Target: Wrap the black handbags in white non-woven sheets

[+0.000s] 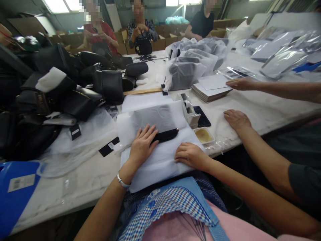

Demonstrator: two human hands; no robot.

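A black bag [165,135] lies on white wrapping paper [155,167] in front of me. A thin, see-through fold of the paper covers its far part, which shows grey beneath. My left hand [144,144] is spread flat over the bag's near left edge, fingers stretched out. Lower right, my right hand [192,155] is on the near part of the paper, its fingers curled and pressed together on the sheet. The thumb's grip is partly hidden. A black tag [109,146] with a white label lies left of the bag.
Black bags [107,85] are heaped at left, near a blue bin [17,194]. At right are a tape dispenser [188,110], a phone [202,116], a small dish [203,135] and stacked cards [210,92]. A co-worker's hand [238,119] rests nearby. Wrapped bags [184,73] stand behind.
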